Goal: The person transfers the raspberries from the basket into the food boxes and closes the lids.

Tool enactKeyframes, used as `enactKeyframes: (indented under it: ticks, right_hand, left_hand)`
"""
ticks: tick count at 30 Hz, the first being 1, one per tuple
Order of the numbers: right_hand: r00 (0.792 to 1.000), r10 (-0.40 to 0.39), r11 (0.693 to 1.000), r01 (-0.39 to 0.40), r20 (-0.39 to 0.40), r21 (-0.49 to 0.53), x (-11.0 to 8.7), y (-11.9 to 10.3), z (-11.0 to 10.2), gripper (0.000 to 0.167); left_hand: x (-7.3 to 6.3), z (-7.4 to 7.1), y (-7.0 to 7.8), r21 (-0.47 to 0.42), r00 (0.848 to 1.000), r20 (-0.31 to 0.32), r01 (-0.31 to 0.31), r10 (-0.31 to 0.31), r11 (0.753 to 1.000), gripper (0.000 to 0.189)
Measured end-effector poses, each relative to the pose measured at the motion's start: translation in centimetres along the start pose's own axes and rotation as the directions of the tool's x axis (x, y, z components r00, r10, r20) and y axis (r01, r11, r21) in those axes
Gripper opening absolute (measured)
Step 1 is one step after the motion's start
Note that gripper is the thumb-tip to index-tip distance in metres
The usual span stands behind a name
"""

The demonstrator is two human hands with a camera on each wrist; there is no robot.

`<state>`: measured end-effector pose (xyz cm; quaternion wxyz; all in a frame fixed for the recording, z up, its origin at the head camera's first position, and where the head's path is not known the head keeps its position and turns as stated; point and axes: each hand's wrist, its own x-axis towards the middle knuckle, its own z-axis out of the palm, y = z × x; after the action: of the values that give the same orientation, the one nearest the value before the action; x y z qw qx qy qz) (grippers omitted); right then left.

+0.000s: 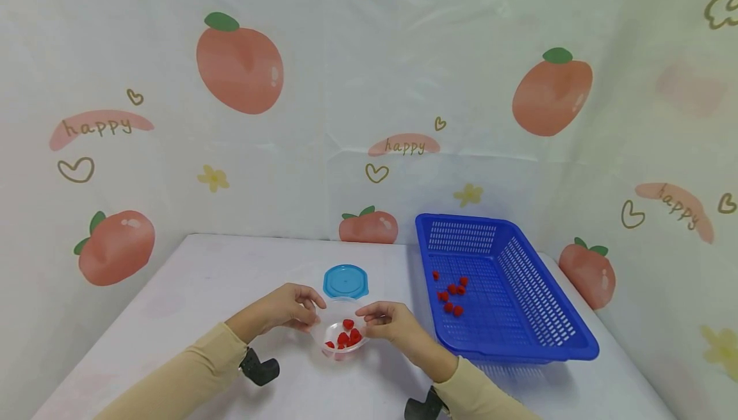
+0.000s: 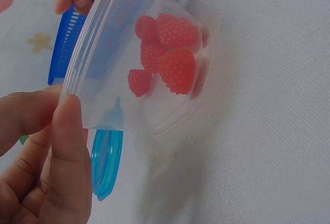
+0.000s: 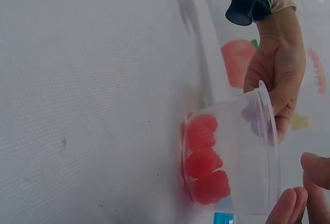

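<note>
A clear plastic container (image 1: 327,343) with several red raspberries (image 2: 175,69) in its bottom stands at the front middle of the table. My left hand (image 1: 293,306) pinches its rim from the left, thumb outside and forefinger over the edge. On the right side, my right hand (image 1: 394,329) is at the rim with its fingertips close to the edge. Its thumb (image 3: 315,170) stands apart from the fingers, and no part of the rim lies between them. A blue lid (image 1: 346,280) lies flat just behind the container.
A large blue basket (image 1: 507,343) stands to the right, with several more raspberries (image 1: 452,289) on its left side. White cloth covers the table (image 1: 230,266), and a fruit-print curtain (image 1: 323,87) hangs behind. A black wrist camera (image 1: 259,369) sits under the left sleeve.
</note>
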<state>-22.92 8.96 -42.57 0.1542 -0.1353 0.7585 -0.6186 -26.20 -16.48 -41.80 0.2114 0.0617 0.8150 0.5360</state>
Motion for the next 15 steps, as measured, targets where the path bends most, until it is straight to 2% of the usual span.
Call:
enactKeyframes:
  ticks: [7,15]
  right_hand:
    - [1.000,-0.013,1.000,0.013,-0.006,0.003,-0.3,-0.5,-0.2,0.035]
    - [0.999,-0.026,1.000,0.025,0.021,0.008,-1.5,-2.6,-1.1,0.036]
  left_hand:
    - [0.0,0.1,0.1,0.007,1.000,-0.017,0.014,-0.014,1.000,0.027]
    - [-0.1,0.0,0.2,0.003,1.000,-0.018,0.008,-0.008,1.000,0.027]
